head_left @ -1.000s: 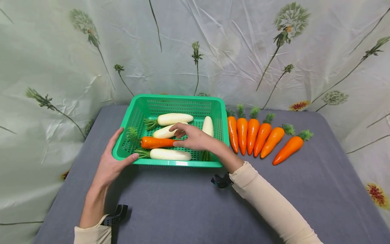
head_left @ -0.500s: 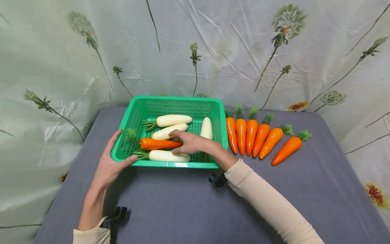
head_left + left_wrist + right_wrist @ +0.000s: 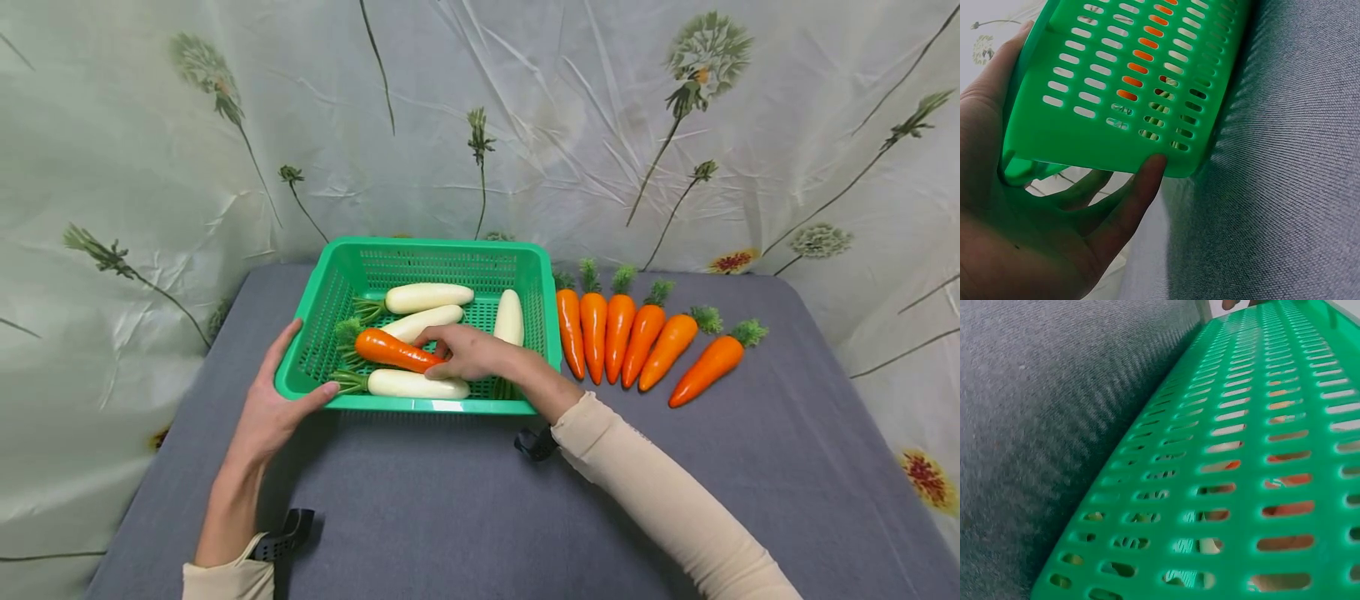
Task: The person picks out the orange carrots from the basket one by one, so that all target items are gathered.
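A green plastic basket [image 3: 442, 406] with slotted walls stands on the table, holding several white radishes [image 3: 418, 383] and one orange carrot [image 3: 393, 349]. My right hand [image 3: 472, 353] reaches inside and pinches the carrot near its thin tip; the leafy end points left, raised above the radishes. One radish [image 3: 423, 322] lies partly behind the carrot. At the front left corner, my left hand [image 3: 272, 408] holds the basket, thumb at the rim. In the left wrist view the left hand's fingers [image 3: 1141, 194] touch the outer wall. From the right wrist, the slotted wall [image 3: 1254, 450] mostly hides the right hand.
Several orange carrots [image 3: 620, 333] with green tops lie side by side on the grey cloth [image 3: 435, 500], right of the basket. A pale curtain [image 3: 555, 125] with a dandelion print hangs behind the table.
My right hand has closed on the carrot and lifted its leafy end, tilting it and shifting it slightly right. The left hand stays at the basket's corner.
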`<action>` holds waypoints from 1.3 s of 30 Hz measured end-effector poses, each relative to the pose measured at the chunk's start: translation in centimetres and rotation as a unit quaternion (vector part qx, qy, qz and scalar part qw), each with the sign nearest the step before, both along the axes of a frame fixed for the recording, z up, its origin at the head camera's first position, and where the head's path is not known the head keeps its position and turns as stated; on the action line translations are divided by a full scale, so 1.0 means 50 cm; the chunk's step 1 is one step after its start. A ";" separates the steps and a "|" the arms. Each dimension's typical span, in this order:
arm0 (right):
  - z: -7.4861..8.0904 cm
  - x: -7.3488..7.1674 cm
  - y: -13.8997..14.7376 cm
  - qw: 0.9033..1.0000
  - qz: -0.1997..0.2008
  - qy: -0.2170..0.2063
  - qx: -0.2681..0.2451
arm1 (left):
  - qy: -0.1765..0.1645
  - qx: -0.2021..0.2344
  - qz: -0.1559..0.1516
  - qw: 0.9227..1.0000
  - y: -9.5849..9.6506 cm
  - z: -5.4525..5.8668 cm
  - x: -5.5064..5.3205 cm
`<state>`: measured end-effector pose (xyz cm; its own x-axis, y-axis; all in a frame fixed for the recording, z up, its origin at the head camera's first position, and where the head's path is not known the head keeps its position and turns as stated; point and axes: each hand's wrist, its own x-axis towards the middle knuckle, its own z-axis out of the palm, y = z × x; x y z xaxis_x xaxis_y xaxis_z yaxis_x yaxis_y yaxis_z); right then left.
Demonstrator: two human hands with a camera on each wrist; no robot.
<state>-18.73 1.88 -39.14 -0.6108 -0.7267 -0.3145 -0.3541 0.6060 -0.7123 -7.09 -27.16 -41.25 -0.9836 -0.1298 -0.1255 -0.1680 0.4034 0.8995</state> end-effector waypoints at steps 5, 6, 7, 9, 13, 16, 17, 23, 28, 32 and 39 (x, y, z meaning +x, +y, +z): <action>0.003 0.000 0.005 1.000 -0.023 0.004 0.001 | 0.006 0.003 0.000 1.000 0.001 -0.001 0.001; 0.004 0.000 0.008 1.000 -0.030 0.000 0.000 | 0.008 0.004 0.000 1.000 0.002 -0.001 0.001; 0.005 0.000 0.010 0.999 -0.038 -0.005 -0.002 | 0.011 0.006 0.001 1.000 0.002 -0.002 0.001; 0.008 0.001 0.016 0.998 -0.055 -0.020 -0.009 | 0.014 0.011 0.002 1.000 0.003 -0.002 0.002; 0.016 0.004 0.032 0.994 -0.087 -0.054 -0.038 | 0.019 0.014 0.000 1.000 0.005 -0.004 0.002; 0.026 0.006 0.046 0.991 -0.103 -0.061 -0.054 | 0.021 0.013 -0.001 1.000 0.005 -0.005 0.003; 0.030 0.007 0.052 0.990 -0.109 -0.062 -0.060 | 0.022 0.014 -0.001 1.000 0.005 -0.005 0.003; 0.049 0.005 0.087 0.982 -0.144 -0.061 -0.106 | 0.025 0.022 0.000 0.999 0.004 -0.005 0.003; 0.065 0.004 0.124 0.977 -0.156 -0.048 -0.136 | 0.020 0.025 -0.001 0.999 0.005 -0.004 0.001; 0.070 0.008 0.153 0.972 -0.159 -0.041 -0.169 | 0.014 0.018 0.003 1.000 0.003 -0.004 0.002; 0.084 0.019 0.201 0.968 -0.167 0.011 -0.188 | 0.011 0.020 0.002 1.000 0.003 -0.003 0.001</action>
<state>-17.80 11.96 -34.93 -0.8346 -0.5486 -0.0497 -0.2014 0.3878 -0.8995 -7.02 -27.02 -41.41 -0.9858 -0.1283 -0.1080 -0.1484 0.3670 0.9183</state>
